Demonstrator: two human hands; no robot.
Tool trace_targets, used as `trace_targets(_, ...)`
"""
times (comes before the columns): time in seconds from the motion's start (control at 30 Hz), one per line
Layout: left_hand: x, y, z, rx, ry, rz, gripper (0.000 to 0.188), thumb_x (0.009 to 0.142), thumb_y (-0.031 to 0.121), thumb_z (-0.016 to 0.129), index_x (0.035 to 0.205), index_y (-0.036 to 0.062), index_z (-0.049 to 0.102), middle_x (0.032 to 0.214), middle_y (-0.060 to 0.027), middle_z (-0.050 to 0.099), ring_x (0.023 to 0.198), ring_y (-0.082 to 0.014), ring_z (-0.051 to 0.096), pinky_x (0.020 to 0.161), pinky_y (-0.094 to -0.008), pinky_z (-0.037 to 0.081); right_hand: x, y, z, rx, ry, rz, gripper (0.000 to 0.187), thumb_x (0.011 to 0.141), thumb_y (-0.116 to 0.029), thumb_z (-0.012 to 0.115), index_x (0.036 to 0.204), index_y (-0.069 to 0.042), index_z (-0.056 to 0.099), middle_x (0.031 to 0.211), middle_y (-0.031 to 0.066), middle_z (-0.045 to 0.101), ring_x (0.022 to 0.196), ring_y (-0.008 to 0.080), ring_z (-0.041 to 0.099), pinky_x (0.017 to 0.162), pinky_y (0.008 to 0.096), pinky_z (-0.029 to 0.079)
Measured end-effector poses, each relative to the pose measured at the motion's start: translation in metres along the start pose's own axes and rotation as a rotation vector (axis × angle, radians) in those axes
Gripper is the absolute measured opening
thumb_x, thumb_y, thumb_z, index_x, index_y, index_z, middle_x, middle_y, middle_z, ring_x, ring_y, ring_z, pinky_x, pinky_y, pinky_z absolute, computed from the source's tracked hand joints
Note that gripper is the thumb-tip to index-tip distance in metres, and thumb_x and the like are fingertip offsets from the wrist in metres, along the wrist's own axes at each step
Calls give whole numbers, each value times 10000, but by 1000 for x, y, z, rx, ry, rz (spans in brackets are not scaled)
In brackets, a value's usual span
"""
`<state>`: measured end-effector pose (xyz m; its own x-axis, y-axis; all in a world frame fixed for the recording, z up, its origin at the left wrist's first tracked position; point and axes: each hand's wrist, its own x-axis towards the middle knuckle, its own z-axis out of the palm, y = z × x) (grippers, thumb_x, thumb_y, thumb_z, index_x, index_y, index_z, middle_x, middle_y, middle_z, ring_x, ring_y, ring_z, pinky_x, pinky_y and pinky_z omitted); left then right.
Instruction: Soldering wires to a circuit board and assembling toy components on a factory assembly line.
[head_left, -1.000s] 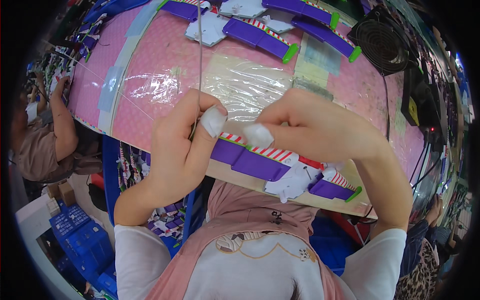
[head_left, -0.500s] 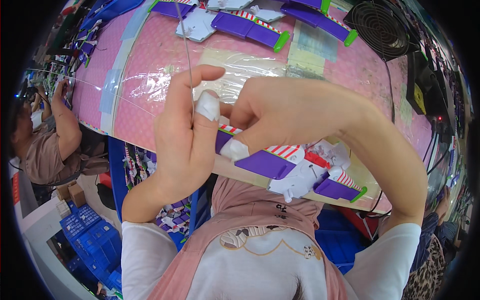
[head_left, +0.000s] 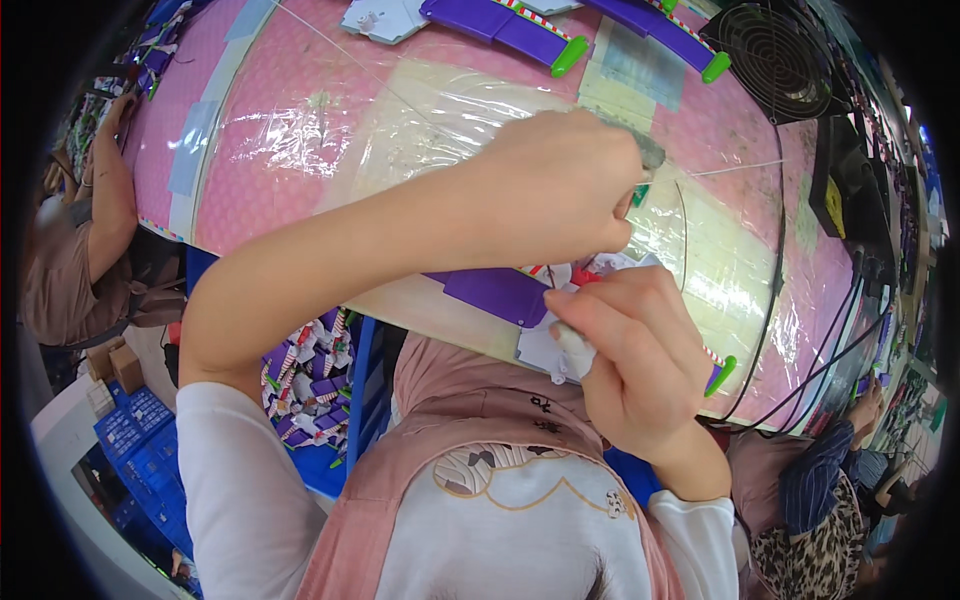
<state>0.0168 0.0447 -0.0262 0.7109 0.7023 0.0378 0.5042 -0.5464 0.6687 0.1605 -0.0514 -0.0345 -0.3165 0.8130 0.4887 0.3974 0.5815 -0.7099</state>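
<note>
A toy wing part with a purple panel (head_left: 500, 297), white plate and red-striped edge lies at the table's near edge, partly covered by my hands. Above it, my left hand (head_left: 570, 175) is closed in a fist; what it holds is hidden. A grey piece (head_left: 648, 152) and a bit of green show beyond its knuckles, and a thin pale wire (head_left: 735, 168) sticks out to the right. My right hand (head_left: 640, 355), its thumb wrapped in white, pinches a thin dark wire (head_left: 551, 276) over the wing part. Red and white bits (head_left: 595, 268) show between the hands.
More purple wings (head_left: 495, 35) lie along the far side. A black fan (head_left: 770, 60) and dark cables (head_left: 785, 230) stand at the right. Below the table's left edge, a blue bin (head_left: 365, 385) holds several toy parts. Another person's arm (head_left: 115, 190) is at the far left.
My left hand has swung right and closed into a fist above the wing part. My right hand has dropped nearer to me and let go of the purple panel. The wire has shifted with my left hand.
</note>
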Motion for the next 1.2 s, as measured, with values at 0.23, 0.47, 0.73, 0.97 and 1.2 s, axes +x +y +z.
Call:
trace_targets(0.23, -26, 35, -32, -639, -83, -367, 230, 753, 104, 584, 956, 0, 614, 706, -47, 614, 629, -69, 550, 529, -209, 395, 13, 0, -14, 614, 198, 627, 119, 886, -27, 496, 951, 68, 527, 861, 82, 604, 789, 114, 551, 735, 232, 444)
trace_targets(0.47, -33, 16, -31, -1070, -75, -459, 320, 776, 115, 657, 1053, -15, 563, 843, -87, 633, 713, -101, 600, 630, -206, 469, 26, -1, -4, 588, 159, 595, 152, 895, -136, 516, 907, 14, 539, 912, 75, 587, 769, 70, 514, 712, 190, 408)
trace_targets(0.73, -50, 10, -15, -567, 381, -442, 153, 801, 40, 621, 932, -18, 568, 855, -71, 623, 685, -75, 591, 579, -183, 467, 18, 7, 3, 952, 404, 716, 155, 874, -123, 544, 935, 19, 559, 953, 215, 614, 570, 126, 545, 441, 195, 387)
trace_targets(0.97, -48, 18, -7, -521, 452, -358, 129, 798, -27, 582, 926, -36, 566, 819, -47, 608, 609, -7, 520, 509, -141, 391, 19, -5, 4, 653, 361, 777, 168, 856, -111, 574, 920, 44, 584, 796, 140, 622, 522, 84, 503, 426, 164, 342)
trace_targets(1.2, -49, 22, -8, -625, 435, -297, 148, 767, -54, 563, 914, -31, 559, 769, -32, 606, 596, -2, 523, 507, -135, 383, 25, -11, 11, 468, 345, 740, 195, 820, -113, 632, 924, 52, 616, 759, 46, 614, 618, 47, 508, 541, 150, 363)
